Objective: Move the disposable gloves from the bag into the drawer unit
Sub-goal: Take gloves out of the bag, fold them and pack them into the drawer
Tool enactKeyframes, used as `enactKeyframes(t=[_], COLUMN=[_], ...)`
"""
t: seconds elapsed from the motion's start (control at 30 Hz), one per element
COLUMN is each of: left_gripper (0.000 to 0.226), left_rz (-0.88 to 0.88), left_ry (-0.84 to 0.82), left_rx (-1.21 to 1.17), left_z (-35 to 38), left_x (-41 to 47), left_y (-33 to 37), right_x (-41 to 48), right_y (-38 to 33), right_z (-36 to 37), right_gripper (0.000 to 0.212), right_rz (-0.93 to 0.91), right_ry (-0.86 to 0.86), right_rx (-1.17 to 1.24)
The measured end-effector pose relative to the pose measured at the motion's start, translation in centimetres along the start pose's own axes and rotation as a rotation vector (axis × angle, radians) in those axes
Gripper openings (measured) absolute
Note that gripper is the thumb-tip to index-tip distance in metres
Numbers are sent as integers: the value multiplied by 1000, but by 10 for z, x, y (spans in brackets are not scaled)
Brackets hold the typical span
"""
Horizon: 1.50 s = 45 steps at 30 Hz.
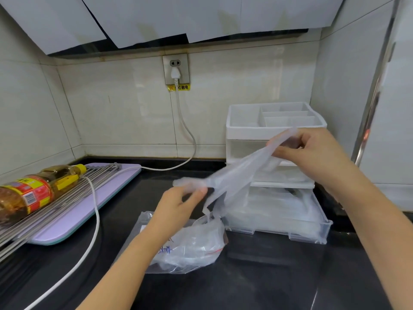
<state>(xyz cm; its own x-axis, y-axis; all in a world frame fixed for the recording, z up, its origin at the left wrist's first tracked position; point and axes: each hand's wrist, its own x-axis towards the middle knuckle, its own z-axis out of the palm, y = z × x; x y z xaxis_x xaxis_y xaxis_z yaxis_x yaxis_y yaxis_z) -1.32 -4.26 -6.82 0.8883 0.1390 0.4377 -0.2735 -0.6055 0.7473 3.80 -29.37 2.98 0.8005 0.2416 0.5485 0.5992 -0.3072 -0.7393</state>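
A thin clear disposable glove [237,173] is stretched in the air between my two hands. My left hand [178,205] pinches its lower end above the clear plastic bag [192,247], which lies crumpled on the black counter with more gloves inside. My right hand [312,148] pinches the glove's upper end in front of the white drawer unit [245,128]. The unit's bottom clear drawer [310,231] is pulled out and holds several clear gloves.
A yellow oil bottle [33,191] lies on a metal rack over a lilac board [73,224] at the left. A white power cable [93,222] runs from the wall socket [176,68] across the black counter [268,276]. Walls close the back and right.
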Motion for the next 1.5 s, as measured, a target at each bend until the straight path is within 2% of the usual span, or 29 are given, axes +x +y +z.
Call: enactKeyframes(t=[0.1,0.17,0.23,0.33,0.43,0.53,0.67,0.73,0.87,0.97,1.0,1.03,1.1,1.17,1.2,1.3,1.4,1.5], left_gripper=[28,44,66,114,123,118,111,110,108,118,113,101,64,23,18,30,27,40], left_rz=[126,139,121,130,272,418,532,475,333,220,190,176,199,183,130,-85,-220,-275], left_ry=[127,147,116,84,228,359,256,189,137,103,102,111,144,131,100,9,-111,-193], left_rx=[-234,-285,-211,-27,180,355,472,466,344,251,226,213,232,203,158,-70,-327,-313], left_z=[2,6,13,30,47,61,81,94,113,113,111,109,102,91,86,71,61,55], left_x=[-4,-5,-2,4,12,16,13,11,8,14,18,23,34,46,52,72,78,82], left_y=[24,36,45,58,64,68,79,84,100,117,119,120,117,113,112,100,92,78], right_x=[3,4,3,1,2,7,9,9,8,7,6,5,5,5,5,7,8,7], right_y=[8,8,8,11,19,27,29,27,18,8,6,5,6,8,8,11,17,24], right_z=[-5,-6,-7,-11,-16,-20,-22,-22,-23,-25,-26,-26,-27,-29,-31,-37,-42,-46], right_gripper=[17,13,22,30,30,23,13,12,18,24,26,26,25,37,41,39,35,35], right_rz=[43,42,1,-22,-3,21,38,26,-11,27,47,59,71,99,129,226,333,461], right_ry=[8,19,11,-6,4,15,24,50,116,132,137,145,176,198,195,154,71,-107], right_rx=[-105,-171,-185,-161,-116,-91,-35,-84,-326,-392,-397,-391,-360,-335,-321,-265,-186,-113])
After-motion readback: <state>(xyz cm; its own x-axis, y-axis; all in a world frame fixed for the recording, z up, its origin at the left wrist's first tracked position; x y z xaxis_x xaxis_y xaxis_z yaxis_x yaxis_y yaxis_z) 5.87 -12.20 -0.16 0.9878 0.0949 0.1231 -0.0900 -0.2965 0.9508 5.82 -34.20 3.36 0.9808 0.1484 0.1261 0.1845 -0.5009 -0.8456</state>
